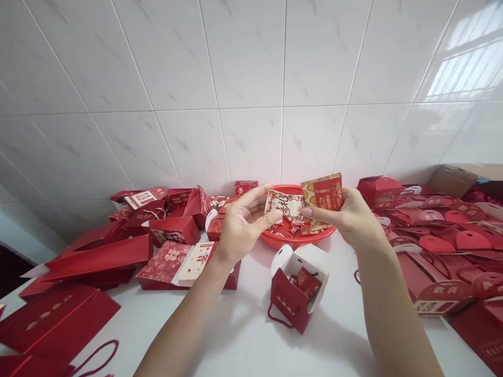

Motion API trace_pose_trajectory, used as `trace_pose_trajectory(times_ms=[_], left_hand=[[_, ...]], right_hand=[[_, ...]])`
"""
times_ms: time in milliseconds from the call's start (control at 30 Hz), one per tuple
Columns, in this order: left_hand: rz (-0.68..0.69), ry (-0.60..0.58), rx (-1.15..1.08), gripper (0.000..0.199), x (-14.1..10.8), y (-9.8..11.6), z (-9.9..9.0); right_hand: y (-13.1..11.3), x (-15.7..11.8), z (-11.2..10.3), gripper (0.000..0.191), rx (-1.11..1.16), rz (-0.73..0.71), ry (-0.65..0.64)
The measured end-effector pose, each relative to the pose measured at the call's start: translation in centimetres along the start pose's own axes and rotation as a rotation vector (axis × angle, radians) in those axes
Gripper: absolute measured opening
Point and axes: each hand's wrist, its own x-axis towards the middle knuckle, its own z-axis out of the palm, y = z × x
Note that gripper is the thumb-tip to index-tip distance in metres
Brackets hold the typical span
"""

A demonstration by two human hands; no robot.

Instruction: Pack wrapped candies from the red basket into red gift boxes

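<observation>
Between thumb and fingers, my left hand [244,222] grips a small white-and-red printed snack packet [285,204]. My right hand [356,217] is closed on a red-and-gold snack packet [324,192], its thumb tip close to the white one. Both packets are held above a red plastic basket [298,242], which contains small wrapped sweets and more gold packets. Nearer to me stands an open red gift box [290,299] with white inner flaps and a red cord handle; red packets lie inside it.
Red boxes and bags [173,230] crowd the left side of the white table [243,335], some lying flat. Rows of closed red gift boxes [448,225] fill the right side. A brown cardboard box [451,180] sits at the far right. Behind everything rises a tiled wall [251,78].
</observation>
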Motion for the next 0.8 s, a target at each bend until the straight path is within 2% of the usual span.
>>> trace_pose_trajectory(times_ms=[333,467,800], left_hand=[[-0.068,-0.049,-0.033,0.061,-0.09,0.15,0.01],[-0.094,-0.061,-0.014,0.057,-0.16,-0.03,0.07],[-0.048,-0.069,0.050,0.052,-0.34,-0.27,0.54]], right_hand=[[-0.34,-0.21,-0.69,0.034,-0.040,-0.002,0.012],[-0.57,-0.22,-0.69,0.031,-0.065,0.009,-0.024],[-1.01,-0.22,-0.74,0.017,-0.215,0.024,-0.056]])
